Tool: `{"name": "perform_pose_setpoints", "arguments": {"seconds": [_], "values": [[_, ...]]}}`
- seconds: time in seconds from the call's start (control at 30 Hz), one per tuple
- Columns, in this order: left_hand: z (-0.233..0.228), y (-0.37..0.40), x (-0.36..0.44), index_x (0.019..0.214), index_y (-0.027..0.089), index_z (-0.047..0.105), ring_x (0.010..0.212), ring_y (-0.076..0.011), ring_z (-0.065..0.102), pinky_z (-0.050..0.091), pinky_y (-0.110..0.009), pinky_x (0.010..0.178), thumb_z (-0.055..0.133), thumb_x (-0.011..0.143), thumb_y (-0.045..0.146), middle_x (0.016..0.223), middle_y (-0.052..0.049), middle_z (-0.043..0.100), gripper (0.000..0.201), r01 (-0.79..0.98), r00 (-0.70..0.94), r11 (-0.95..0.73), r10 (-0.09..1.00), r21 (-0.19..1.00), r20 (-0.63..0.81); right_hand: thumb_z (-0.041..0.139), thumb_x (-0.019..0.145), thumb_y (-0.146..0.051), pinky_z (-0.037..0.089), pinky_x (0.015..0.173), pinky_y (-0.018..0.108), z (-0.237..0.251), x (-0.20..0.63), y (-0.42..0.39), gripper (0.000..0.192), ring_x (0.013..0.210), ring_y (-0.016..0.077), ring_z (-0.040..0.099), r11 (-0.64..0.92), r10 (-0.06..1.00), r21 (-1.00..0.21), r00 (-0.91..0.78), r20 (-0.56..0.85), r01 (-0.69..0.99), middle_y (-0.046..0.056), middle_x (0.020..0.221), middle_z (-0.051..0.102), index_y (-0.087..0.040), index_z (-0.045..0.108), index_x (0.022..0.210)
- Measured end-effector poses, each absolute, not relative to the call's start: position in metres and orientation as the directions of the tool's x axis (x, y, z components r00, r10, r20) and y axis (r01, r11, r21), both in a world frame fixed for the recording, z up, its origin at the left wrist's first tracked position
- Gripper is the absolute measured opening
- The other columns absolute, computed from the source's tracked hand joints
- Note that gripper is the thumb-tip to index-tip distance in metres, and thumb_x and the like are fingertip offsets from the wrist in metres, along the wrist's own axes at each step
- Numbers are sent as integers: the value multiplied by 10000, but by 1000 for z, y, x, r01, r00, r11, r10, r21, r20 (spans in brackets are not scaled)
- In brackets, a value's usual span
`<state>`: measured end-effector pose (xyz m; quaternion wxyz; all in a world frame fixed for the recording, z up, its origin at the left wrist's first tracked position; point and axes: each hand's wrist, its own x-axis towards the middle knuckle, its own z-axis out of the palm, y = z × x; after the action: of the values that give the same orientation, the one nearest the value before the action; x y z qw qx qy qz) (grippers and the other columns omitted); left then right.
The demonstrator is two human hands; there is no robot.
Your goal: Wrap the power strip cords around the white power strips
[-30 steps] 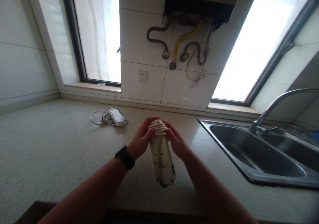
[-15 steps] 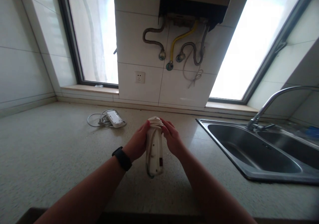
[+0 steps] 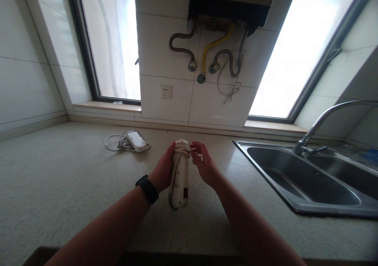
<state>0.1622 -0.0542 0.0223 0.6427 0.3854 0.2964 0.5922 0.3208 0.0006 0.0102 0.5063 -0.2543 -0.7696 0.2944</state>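
The left hand (image 3: 162,172) is clamped on the white power strip (image 3: 180,181) from nine o'clock; at three o'clock, the half-curled right hand (image 3: 207,166) reaches its wound cord (image 3: 182,148), pinch unclear.

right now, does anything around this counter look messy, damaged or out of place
Nothing looks spilled or plainly broken. The white power strip on the counter looks untidy: its grey cord lies in a loose tangle, whereas the white cord on the held strip is wound around one end. A thin cord dangles, bunched, against the tiled wall.

Lower end of power strip (image 3: 180,175) further left
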Motion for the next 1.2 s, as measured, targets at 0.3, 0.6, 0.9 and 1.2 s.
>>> {"name": "perform_pose_setpoints", "arguments": {"seconds": [0.3,0.6,0.9,1.2], "values": [[25,-50,168,1240,165,601,892,-245,648,512,-387,777,417,898,461,1052,-86,690,488,-609,107,-135,962,782,250,507,940,-375,420,959,453,8,328,9,260,1085,234,550,754,652,-552,-299,697,357,108,1130,599,-217,506,1148],[22,-53,170,1303,205,534,1033,-240,616,488,-408,909,455,905,348,1194,-77,637,430,-576,65,-218,949,788,309,463,967,-389,372,1050,429,11,328,4,426,1219,212,504,739,649,-652,-435,624,168,91,1319,549,-260,410,1370],[14,-48,166,1342,231,483,1219,-233,522,368,-391,1068,512,898,311,1330,-61,567,452,-540,-21,-296,941,788,339,519,940,-398,367,1056,421,12,329,3,491,1219,223,501,732,617,-680,-470,632,47,91,1327,536,-261,375,1389],[16,-47,165,1385,248,434,1266,-235,488,333,-397,1100,486,908,313,1360,-44,547,484,-602,5,-308,921,737,388,527,929,-353,469,866,370,8,327,6,374,1019,208,583,683,668,-730,-426,610,25,82,1150,619,-245,434,1275]]}}
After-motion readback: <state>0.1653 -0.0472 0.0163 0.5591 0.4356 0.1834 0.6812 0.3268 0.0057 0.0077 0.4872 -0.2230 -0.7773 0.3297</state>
